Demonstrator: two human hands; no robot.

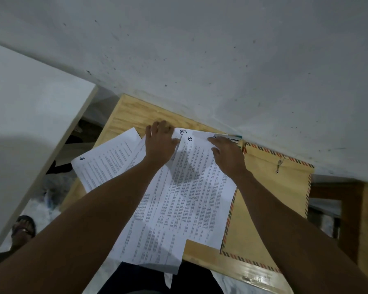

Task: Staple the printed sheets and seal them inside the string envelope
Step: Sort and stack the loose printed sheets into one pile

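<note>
Both hands press flat, fingers spread — left hand [160, 143] and right hand [227, 155] gripping nothing — on printed sheets [179, 200]. String envelope [285, 183] lies beside them (partly under) on the table [128, 111].

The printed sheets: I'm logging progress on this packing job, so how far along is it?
Early. Nothing looks finished: the printed sheets lie fanned and unaligned on the wooden table. In hand: the left hand and right hand rest on the sheets' top edges, apparently gathering them. Left: stapling, with what looks like the stapler unused by the wall, then filling and tying the string envelope, which lies flat and partly under the sheets.
</note>
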